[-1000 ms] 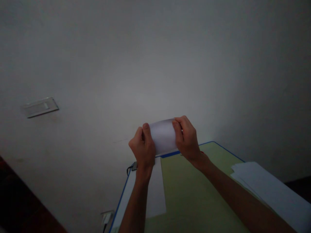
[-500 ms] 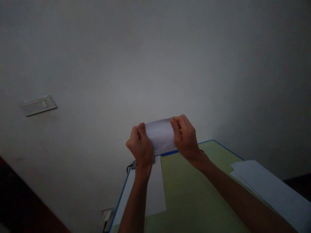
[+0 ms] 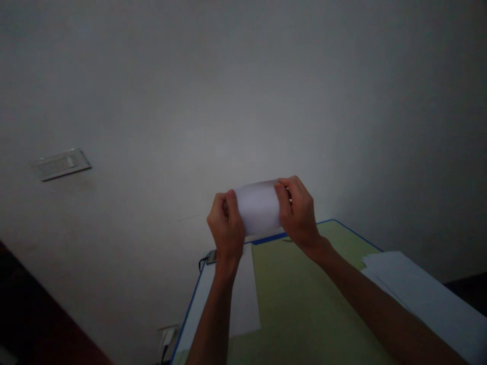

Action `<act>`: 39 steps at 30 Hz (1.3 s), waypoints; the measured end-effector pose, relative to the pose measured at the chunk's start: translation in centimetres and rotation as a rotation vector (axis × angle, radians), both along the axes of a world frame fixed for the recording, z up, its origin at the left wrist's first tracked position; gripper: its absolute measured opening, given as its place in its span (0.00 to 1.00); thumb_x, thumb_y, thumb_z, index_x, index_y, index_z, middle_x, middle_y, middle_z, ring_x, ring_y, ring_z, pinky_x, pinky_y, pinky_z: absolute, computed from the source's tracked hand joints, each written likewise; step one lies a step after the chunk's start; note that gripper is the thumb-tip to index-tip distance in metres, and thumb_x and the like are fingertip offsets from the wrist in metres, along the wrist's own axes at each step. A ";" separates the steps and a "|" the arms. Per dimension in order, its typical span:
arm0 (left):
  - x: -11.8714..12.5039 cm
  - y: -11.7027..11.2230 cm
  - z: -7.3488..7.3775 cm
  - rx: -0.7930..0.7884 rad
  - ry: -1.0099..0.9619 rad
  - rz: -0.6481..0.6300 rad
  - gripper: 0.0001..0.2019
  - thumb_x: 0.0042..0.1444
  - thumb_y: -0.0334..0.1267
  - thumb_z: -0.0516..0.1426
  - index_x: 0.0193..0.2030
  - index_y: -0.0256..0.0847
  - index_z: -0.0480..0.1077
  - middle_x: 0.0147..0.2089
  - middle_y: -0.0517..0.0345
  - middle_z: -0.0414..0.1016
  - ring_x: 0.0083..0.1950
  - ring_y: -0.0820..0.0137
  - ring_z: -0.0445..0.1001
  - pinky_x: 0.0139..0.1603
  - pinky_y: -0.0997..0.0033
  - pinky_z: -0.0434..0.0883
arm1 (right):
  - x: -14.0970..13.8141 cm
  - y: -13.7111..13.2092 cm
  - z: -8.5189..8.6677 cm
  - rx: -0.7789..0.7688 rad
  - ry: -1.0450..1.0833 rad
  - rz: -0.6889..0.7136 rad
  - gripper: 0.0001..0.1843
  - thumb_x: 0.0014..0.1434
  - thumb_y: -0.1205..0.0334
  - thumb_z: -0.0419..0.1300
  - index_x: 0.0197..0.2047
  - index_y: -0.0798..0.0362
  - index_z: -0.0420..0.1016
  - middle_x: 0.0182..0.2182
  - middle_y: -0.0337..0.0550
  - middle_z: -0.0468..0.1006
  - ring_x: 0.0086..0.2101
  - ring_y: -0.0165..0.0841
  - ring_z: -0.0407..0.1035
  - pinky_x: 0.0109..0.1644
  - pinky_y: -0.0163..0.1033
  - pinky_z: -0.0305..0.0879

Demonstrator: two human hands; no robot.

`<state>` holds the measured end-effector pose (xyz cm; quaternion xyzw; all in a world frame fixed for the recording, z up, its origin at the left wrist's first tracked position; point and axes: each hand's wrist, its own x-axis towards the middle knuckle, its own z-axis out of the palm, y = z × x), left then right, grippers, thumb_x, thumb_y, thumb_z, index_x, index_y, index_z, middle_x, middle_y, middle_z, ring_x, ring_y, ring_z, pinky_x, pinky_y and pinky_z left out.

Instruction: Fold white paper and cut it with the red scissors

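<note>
A white piece of paper (image 3: 259, 208) is stretched between my two hands, raised over the far end of the table. Its surface bows slightly, and whether it is folded I cannot tell. My left hand (image 3: 227, 221) grips the paper's left side, thumb on the near face and fingers curled behind. On the right side my right hand (image 3: 298, 209) pinches it the same way, its wrist a little higher than the left one. The fingertips behind the paper are hidden.
The green table top (image 3: 304, 294) has a blue edge. White paper (image 3: 243, 299) lies along its left side, and a stack of white sheets (image 3: 422, 289) on its right. A dark device with a cable (image 3: 211, 257) sits at the far left corner. Behind stands a wall (image 3: 243, 101) with a switch plate (image 3: 64, 165).
Both hands have moved slightly right and up together, with the paper still between them. More of the dark device at the table corner shows now.
</note>
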<state>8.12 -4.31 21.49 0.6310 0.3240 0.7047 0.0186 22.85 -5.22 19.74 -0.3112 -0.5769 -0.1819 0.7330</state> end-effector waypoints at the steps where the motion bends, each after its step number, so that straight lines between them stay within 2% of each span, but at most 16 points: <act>1: -0.1 0.0 0.0 -0.020 -0.001 -0.008 0.18 0.70 0.47 0.54 0.29 0.41 0.65 0.25 0.64 0.61 0.27 0.73 0.61 0.28 0.74 0.59 | 0.0 0.0 0.0 0.004 -0.010 -0.004 0.08 0.72 0.68 0.51 0.41 0.50 0.69 0.34 0.43 0.71 0.37 0.35 0.68 0.42 0.43 0.65; 7: -0.4 0.1 0.2 -0.142 -0.056 -0.156 0.18 0.68 0.54 0.54 0.33 0.43 0.65 0.22 0.66 0.59 0.21 0.76 0.55 0.19 0.77 0.52 | -0.3 0.1 0.1 0.029 -0.051 -0.035 0.08 0.73 0.68 0.51 0.41 0.50 0.69 0.34 0.43 0.72 0.37 0.35 0.68 0.43 0.44 0.66; 13: -0.4 0.1 0.3 -0.172 -0.074 -0.149 0.19 0.68 0.56 0.53 0.33 0.44 0.63 0.21 0.68 0.54 0.19 0.77 0.53 0.16 0.79 0.48 | -0.5 0.1 0.1 0.038 -0.025 -0.025 0.08 0.73 0.68 0.51 0.41 0.51 0.69 0.35 0.43 0.72 0.37 0.35 0.69 0.43 0.43 0.67; 18: -0.1 0.3 0.3 -0.121 -0.081 -0.115 0.20 0.68 0.48 0.55 0.27 0.41 0.62 0.24 0.65 0.58 0.24 0.76 0.58 0.21 0.79 0.55 | -0.6 0.1 0.1 0.014 0.035 -0.043 0.08 0.73 0.66 0.51 0.41 0.50 0.69 0.35 0.43 0.73 0.37 0.36 0.69 0.43 0.44 0.67; 22: 0.5 -0.4 0.5 -0.117 -0.076 -0.145 0.13 0.65 0.41 0.57 0.30 0.39 0.68 0.25 0.65 0.62 0.25 0.76 0.62 0.22 0.79 0.57 | -0.4 0.2 0.1 -0.006 0.084 -0.050 0.08 0.72 0.65 0.51 0.40 0.51 0.70 0.35 0.44 0.73 0.37 0.36 0.69 0.42 0.44 0.67; 24: 0.5 -0.6 0.6 -0.121 -0.079 -0.166 0.11 0.65 0.41 0.56 0.31 0.40 0.69 0.24 0.66 0.62 0.23 0.76 0.61 0.21 0.79 0.56 | -0.1 0.3 0.1 -0.026 0.099 -0.018 0.09 0.72 0.64 0.52 0.40 0.52 0.71 0.35 0.45 0.74 0.37 0.36 0.70 0.41 0.44 0.67; 28: -0.2 -0.3 0.5 -0.108 -0.030 -0.173 0.11 0.65 0.41 0.57 0.33 0.40 0.70 0.24 0.66 0.62 0.23 0.76 0.61 0.21 0.78 0.55 | 1.0 0.5 0.2 -0.152 0.077 0.144 0.11 0.72 0.58 0.53 0.40 0.52 0.74 0.35 0.43 0.76 0.35 0.35 0.71 0.37 0.41 0.67; 31: -0.7 0.2 0.4 -0.099 0.015 -0.199 0.10 0.67 0.43 0.57 0.35 0.41 0.71 0.25 0.65 0.65 0.25 0.75 0.63 0.22 0.78 0.57 | 2.1 0.4 0.5 -0.266 0.084 0.197 0.13 0.70 0.52 0.57 0.49 0.50 0.76 0.36 0.42 0.78 0.31 0.34 0.71 0.32 0.41 0.67; 33: -0.8 0.4 0.3 -0.089 0.075 -0.219 0.11 0.68 0.44 0.56 0.37 0.41 0.71 0.28 0.64 0.68 0.26 0.75 0.65 0.23 0.77 0.59 | 2.7 0.0 0.9 -0.242 0.054 0.170 0.17 0.69 0.52 0.60 0.57 0.49 0.73 0.41 0.44 0.78 0.34 0.35 0.72 0.35 0.42 0.69; 35: -0.8 0.4 0.3 -0.082 0.193 -0.244 0.10 0.68 0.44 0.55 0.38 0.41 0.71 0.30 0.63 0.70 0.29 0.74 0.67 0.26 0.77 0.61 | 3.2 -0.7 1.4 -0.158 -0.074 0.095 0.18 0.68 0.55 0.61 0.59 0.48 0.73 0.47 0.47 0.77 0.43 0.39 0.73 0.45 0.47 0.70; 37: -0.8 0.5 0.2 -0.059 0.356 -0.261 0.10 0.69 0.43 0.55 0.39 0.42 0.72 0.32 0.61 0.72 0.31 0.73 0.69 0.30 0.75 0.65 | 3.5 -1.4 1.7 -0.100 -0.252 -0.003 0.17 0.67 0.57 0.62 0.59 0.47 0.74 0.51 0.48 0.77 0.51 0.43 0.70 0.55 0.52 0.65; 39: -0.9 0.5 0.2 -0.013 0.519 -0.255 0.10 0.70 0.42 0.54 0.40 0.42 0.72 0.35 0.59 0.74 0.35 0.71 0.71 0.34 0.73 0.67 | 3.6 -2.0 2.0 -0.096 -0.416 -0.053 0.16 0.68 0.58 0.63 0.58 0.45 0.75 0.52 0.46 0.78 0.54 0.44 0.68 0.58 0.53 0.60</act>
